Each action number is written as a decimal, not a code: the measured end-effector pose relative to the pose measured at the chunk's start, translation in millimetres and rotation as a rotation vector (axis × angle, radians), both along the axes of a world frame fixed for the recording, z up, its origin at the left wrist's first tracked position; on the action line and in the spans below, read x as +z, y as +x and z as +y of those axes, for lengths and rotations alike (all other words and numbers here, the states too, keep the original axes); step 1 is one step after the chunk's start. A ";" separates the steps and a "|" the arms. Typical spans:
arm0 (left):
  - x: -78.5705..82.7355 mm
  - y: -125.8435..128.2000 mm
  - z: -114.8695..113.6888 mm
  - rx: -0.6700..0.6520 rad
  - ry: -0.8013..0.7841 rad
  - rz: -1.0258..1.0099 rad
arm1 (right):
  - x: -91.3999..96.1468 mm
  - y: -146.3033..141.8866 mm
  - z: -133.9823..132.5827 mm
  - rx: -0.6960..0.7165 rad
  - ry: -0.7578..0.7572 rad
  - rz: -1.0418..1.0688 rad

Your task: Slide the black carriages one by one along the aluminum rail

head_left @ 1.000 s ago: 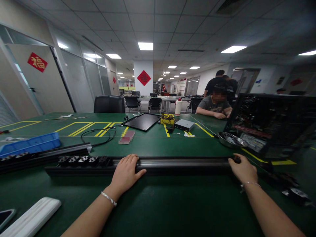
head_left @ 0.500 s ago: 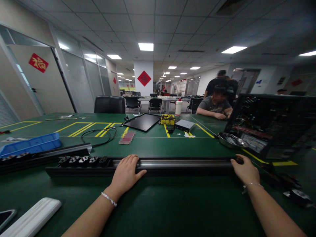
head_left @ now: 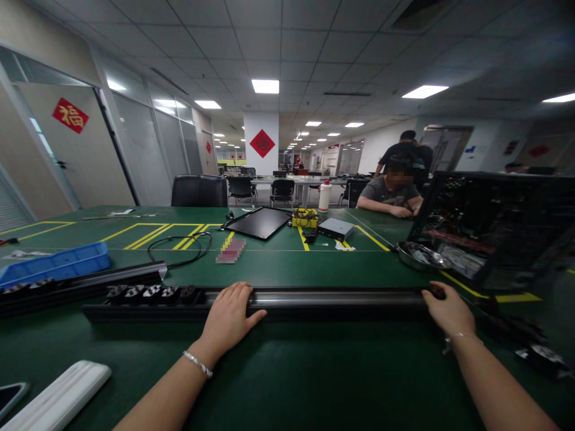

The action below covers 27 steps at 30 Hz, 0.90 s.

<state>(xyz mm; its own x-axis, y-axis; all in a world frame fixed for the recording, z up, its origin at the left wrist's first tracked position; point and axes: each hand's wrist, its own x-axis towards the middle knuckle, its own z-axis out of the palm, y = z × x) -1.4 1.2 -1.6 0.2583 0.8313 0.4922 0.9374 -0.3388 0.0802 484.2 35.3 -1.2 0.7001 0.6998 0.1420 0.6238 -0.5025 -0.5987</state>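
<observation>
A long black rail [head_left: 332, 301] with a silvery top groove lies across the green table [head_left: 287, 383] in front of me. My left hand [head_left: 229, 316] grips it near the middle, fingers curled over the far side and thumb along the near side. My right hand [head_left: 449, 311] holds the rail's right end, fingers wrapped over it. Several small black-and-silver sockets [head_left: 148, 291] sit in the rail's left part.
A second black rail [head_left: 81, 281] and a blue bin [head_left: 54, 262] lie at the left. A white bar [head_left: 58, 398] and a phone [head_left: 9, 396] are near left. An open black chassis [head_left: 494, 224] and a metal bowl [head_left: 420, 255] stand right. A seated person [head_left: 392, 193] is opposite.
My right hand has slid slightly to the right along the rail's end. The left hand and the rail have barely moved.
</observation>
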 end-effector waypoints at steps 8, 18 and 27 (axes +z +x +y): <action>0.9 0.3 -0.8 0.008 -0.008 0.008 | 3.8 -1.6 -2.2 -0.022 0.016 0.055; 1.7 0.6 -1.1 0.000 -0.009 -0.011 | 8.0 -8.1 -6.8 -0.063 0.013 0.110; -0.2 -0.4 -0.2 -0.003 -0.004 0.011 | 1.4 2.5 -3.2 -0.092 0.011 0.107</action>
<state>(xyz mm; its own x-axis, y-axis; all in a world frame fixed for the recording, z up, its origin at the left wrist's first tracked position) -1.7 1.0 -1.8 0.2666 0.8324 0.4859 0.9371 -0.3417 0.0711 486.7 32.1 0.2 0.7726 0.6310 0.0701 0.5075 -0.5475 -0.6653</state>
